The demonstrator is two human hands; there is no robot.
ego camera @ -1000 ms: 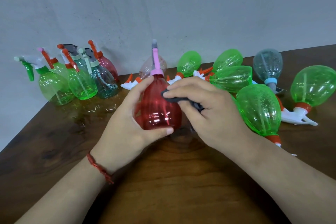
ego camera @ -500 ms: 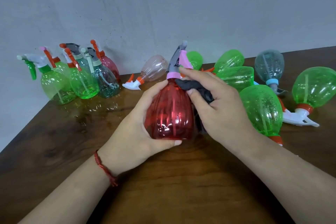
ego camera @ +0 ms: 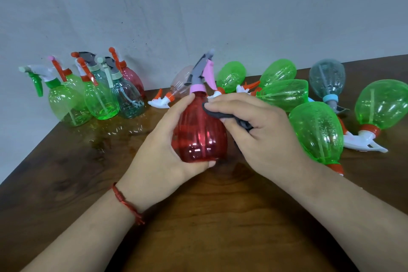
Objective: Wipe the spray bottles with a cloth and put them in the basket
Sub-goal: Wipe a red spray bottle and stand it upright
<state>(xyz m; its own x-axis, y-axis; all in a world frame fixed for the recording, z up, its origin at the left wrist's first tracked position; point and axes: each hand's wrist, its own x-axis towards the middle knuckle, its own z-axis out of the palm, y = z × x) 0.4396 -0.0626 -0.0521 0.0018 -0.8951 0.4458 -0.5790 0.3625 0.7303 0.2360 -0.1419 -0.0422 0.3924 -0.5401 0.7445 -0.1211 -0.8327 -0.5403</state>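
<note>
Our left hand (ego camera: 167,146) gripped upright red spray bottle (ego camera: 199,132); our right hand (ego camera: 262,130) pinched dark cloth (ego camera: 217,112) against its shoulder.

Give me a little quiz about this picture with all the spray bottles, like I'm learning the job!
1. True or false: the left hand grips the red bottle.
2. Pick one: what does the right hand press against that bottle? A) a dark cloth B) a yellow sponge C) a brush
3. Fill in: most of the lying bottles on the right are coloured ____.

Key: 1 true; 2 A; 3 green.
</note>
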